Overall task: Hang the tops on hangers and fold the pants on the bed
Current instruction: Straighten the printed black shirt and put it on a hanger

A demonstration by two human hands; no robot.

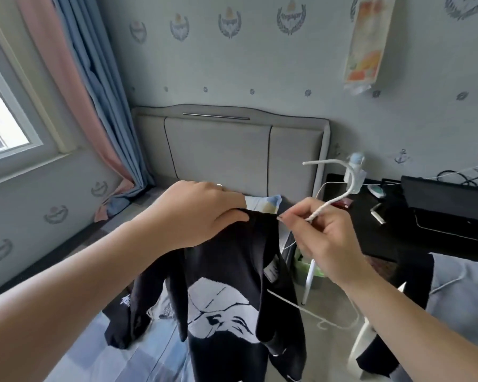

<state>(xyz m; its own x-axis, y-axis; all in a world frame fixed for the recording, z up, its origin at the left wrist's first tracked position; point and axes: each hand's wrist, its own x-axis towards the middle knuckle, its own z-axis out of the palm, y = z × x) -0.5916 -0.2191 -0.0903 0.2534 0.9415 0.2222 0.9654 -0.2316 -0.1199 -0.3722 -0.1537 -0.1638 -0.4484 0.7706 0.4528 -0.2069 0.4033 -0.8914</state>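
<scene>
At the far left a window (3, 117) lets in daylight, with pink and blue curtains (89, 86) hanging beside it down to the floor. Right of them, a grey padded headboard (232, 150) stands against the patterned wall at the far end of the bed (127, 351), whose cover shows blue and grey squares.

The left grip (199, 213) reaches in from the near left and is clenched over the shoulder of a black top (224, 271), with fabric bunched under the curled fingers. A ring (219, 185) shows on 1 finger. The top hangs in the air over the near part of the bed, between the 2 arms. It is a dark knit with a large white figure (218, 307) across its front and a small label (271, 271) near the neck. Its left sleeve (141, 301) droops toward the bed and carries a small white print. The hem runs out of view at the bottom.

Just right of the neck opening, the right grip (320, 232) grasps the stem of a white hanger (340, 188). The hook curves up and to the left above the hand, and 1 fingertip touches the top's neck edge. A thin white arm of the hanger shows below the wrist, beside the top's right side.

Farther right stands a black tabletop (370, 232) with a black flat device (447, 199) and cables on it. Near the right edge lie a grey garment (461, 285) and a black garment (414, 274), draped.
</scene>
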